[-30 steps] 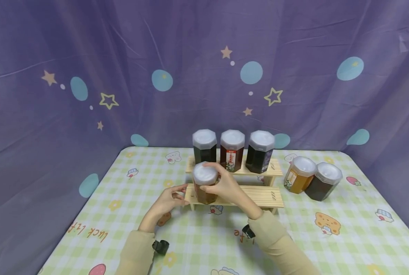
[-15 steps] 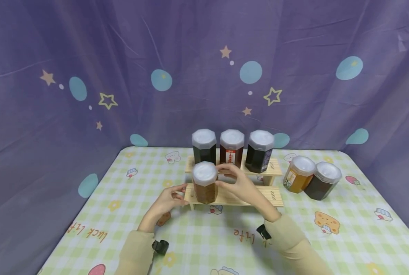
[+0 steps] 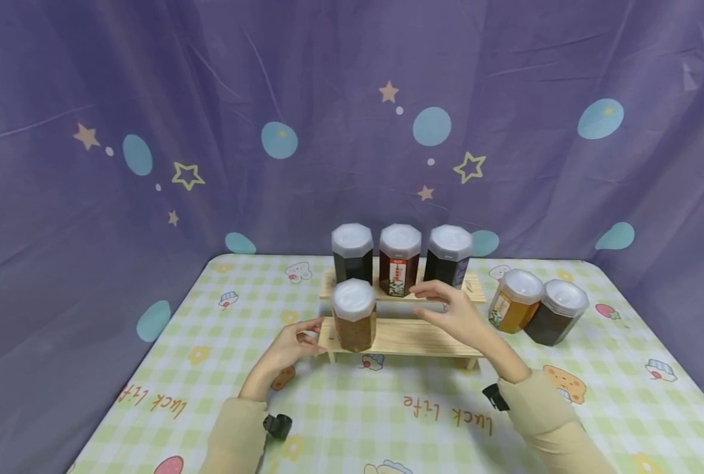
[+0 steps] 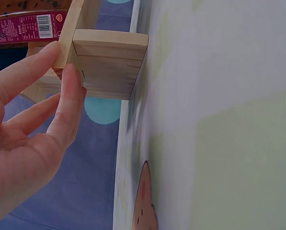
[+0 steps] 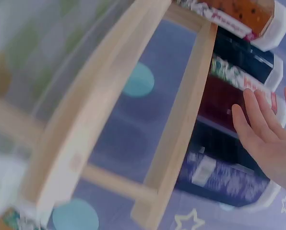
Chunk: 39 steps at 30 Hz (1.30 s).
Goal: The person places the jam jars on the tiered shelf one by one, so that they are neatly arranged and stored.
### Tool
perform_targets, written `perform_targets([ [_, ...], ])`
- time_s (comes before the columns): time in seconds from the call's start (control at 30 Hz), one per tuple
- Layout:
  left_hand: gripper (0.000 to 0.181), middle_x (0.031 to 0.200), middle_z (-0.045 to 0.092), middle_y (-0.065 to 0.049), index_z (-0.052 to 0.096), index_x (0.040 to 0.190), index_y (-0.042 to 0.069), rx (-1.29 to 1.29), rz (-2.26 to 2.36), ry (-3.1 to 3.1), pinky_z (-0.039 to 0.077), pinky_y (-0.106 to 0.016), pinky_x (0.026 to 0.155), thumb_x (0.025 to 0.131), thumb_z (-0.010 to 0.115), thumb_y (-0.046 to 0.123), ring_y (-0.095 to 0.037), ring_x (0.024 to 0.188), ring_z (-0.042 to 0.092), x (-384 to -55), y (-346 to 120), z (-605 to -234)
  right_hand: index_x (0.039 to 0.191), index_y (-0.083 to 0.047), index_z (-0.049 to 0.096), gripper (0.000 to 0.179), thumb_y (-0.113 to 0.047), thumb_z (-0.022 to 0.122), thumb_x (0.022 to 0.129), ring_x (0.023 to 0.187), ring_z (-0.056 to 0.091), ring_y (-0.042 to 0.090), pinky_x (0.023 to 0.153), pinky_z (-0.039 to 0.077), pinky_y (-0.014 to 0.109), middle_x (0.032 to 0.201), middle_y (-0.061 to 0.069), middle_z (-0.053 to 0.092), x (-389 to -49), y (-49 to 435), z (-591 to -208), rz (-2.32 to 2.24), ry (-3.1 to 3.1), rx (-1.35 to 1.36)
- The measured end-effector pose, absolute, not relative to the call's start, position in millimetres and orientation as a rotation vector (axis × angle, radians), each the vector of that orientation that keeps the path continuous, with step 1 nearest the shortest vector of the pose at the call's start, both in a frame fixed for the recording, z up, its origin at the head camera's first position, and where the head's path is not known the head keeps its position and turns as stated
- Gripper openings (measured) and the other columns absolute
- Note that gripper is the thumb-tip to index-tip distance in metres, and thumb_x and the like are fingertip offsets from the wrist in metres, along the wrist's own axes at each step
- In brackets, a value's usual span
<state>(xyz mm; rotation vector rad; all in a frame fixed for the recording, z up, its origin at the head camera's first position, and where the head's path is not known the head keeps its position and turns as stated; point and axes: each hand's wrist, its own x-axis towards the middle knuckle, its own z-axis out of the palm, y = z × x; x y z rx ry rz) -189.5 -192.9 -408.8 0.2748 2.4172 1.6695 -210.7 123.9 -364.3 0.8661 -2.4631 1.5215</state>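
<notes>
A two-tier wooden shelf [image 3: 417, 337] stands on the table. My left hand [image 3: 287, 345] holds its lower board at the left end; in the left wrist view the fingertips [image 4: 70, 72] bear on the board's end. On that board, at the left, stands a jar of brown, speckled contents [image 3: 354, 329] with a white lid. My right hand [image 3: 455, 316], holding nothing, hovers before the right half of the shelf with fingers spread. Along the upper board are a dark jar [image 3: 352, 253], a red-brown jar [image 3: 397, 263] with a red and white label, and another dark jar [image 3: 443, 266].
Right of the shelf, an amber jar [image 3: 514, 303] and a dark jar [image 3: 556, 313] stand side by side, both white-lidded. A green checked cloth [image 3: 340, 421] covers the table [image 3: 210, 368]. Behind hangs a purple curtain [image 3: 328, 184].
My right hand has let go of the speckled brown jar and moved right, away from it. That jar stays on the lower board. The left hand has kept its place.
</notes>
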Motion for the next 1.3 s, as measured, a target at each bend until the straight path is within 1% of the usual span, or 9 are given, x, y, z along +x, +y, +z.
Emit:
perform_targets([
  [0.13, 0.059, 0.110, 0.048, -0.024, 0.040, 0.127, -0.009, 0.273, 1.668, 2.414, 0.044, -0.023, 0.062, 0.074, 0.065, -0.004, -0.019, 0.077, 0.054, -190.2, -193.0, -409.5, 0.113, -0.002, 0.055, 0.035, -0.017, 0.062, 0.083, 0.105, 0.052, 0.030, 0.088, 0.040, 0.046, 0.111, 0.016, 0.057, -209.6, 142.9, -359.1, 1.466, -2.500, 0.848],
  [0.43, 0.063, 0.110, 0.049, -0.020, 0.041, 0.129, -0.006, 0.276, 1.686, 2.420, 0.044, -0.025, 0.062, 0.072, 0.068, 0.000, -0.016, 0.076, 0.054, -205.0, -201.8, -436.0, 0.112, -0.003, 0.056, 0.030, -0.013, 0.061, 0.084, 0.101, 0.054, 0.031, 0.085, 0.042, 0.044, 0.107, 0.015, 0.059, -209.3, 185.1, -353.9, 1.262, -2.527, 0.760],
  [0.63, 0.062, 0.109, 0.050, -0.017, 0.043, 0.129, -0.002, 0.254, 1.672, 2.456, 0.046, -0.026, 0.063, 0.072, 0.069, 0.003, -0.016, 0.075, 0.055, -205.7, -200.7, -439.5, 0.113, -0.003, 0.055, 0.033, -0.020, 0.059, 0.086, 0.100, 0.054, 0.028, 0.085, 0.041, 0.043, 0.109, 0.014, 0.057, -208.3, 212.0, -356.1, 1.177, -2.587, 0.652],
  [0.73, 0.062, 0.107, 0.050, -0.014, 0.045, 0.128, 0.000, 0.219, 1.671, 2.459, 0.047, -0.027, 0.064, 0.072, 0.070, 0.003, -0.015, 0.074, 0.055, -205.0, -199.9, -439.4, 0.113, -0.003, 0.055, 0.032, -0.020, 0.059, 0.086, 0.098, 0.055, 0.021, 0.083, 0.043, 0.041, 0.108, 0.014, 0.057, -207.2, 225.7, -357.4, 1.176, -2.595, 0.602],
  [0.83, 0.061, 0.107, 0.050, -0.015, 0.044, 0.129, 0.000, 0.215, 1.673, 2.451, 0.047, -0.031, 0.065, 0.073, 0.069, 0.002, -0.016, 0.074, 0.055, -204.6, -199.3, -439.8, 0.112, -0.003, 0.056, 0.031, -0.019, 0.059, 0.085, 0.094, 0.055, 0.009, 0.078, 0.047, 0.029, 0.107, 0.015, 0.058, -206.3, 240.0, -359.3, 1.140, -2.600, 0.566],
  [1.0, 0.061, 0.107, 0.049, -0.017, 0.044, 0.129, -0.001, 0.237, 1.707, 2.418, 0.048, -0.038, 0.068, 0.073, 0.067, -0.001, -0.017, 0.074, 0.055, -203.9, -198.8, -439.7, 0.110, -0.001, 0.057, 0.030, -0.015, 0.061, 0.084, 0.091, 0.051, -0.003, 0.074, 0.043, 0.015, 0.104, 0.017, 0.059, -205.7, 262.2, -363.3, 1.071, -2.577, 0.522],
  [1.1, 0.060, 0.104, 0.050, -0.015, 0.045, 0.128, -0.001, 0.289, 1.742, 2.406, 0.049, -0.035, 0.066, 0.072, 0.067, 0.001, -0.016, 0.073, 0.055, -202.8, -199.6, -439.2, 0.109, -0.002, 0.058, 0.029, -0.014, 0.062, 0.083, 0.090, 0.047, -0.010, 0.076, 0.040, 0.011, 0.102, 0.009, 0.059, -205.7, 274.0, -365.8, 1.059, -2.550, 0.480],
  [1.23, 0.060, 0.100, 0.051, -0.013, 0.045, 0.127, -0.001, 0.374, 1.767, 2.407, 0.048, -0.029, 0.063, 0.072, 0.069, 0.004, -0.014, 0.071, 0.056, -201.9, -201.4, -438.7, 0.110, -0.002, 0.058, 0.031, -0.016, 0.063, 0.082, 0.093, 0.039, -0.016, 0.087, 0.039, 0.031, 0.100, -0.016, 0.053, -205.9, 289.7, -369.7, 1.058, -2.547, 0.412],
  [1.3, 0.061, 0.101, 0.050, -0.013, 0.045, 0.128, -0.001, 0.359, 1.747, 2.415, 0.048, -0.028, 0.063, 0.072, 0.068, 0.003, -0.015, 0.072, 0.056, -202.6, -201.4, -438.7, 0.111, -0.003, 0.057, 0.033, -0.019, 0.062, 0.083, 0.102, 0.042, -0.005, 0.088, 0.034, 0.047, 0.100, -0.024, 0.046, -205.4, 297.0, -370.9, 1.070, -2.565, 0.367],
])
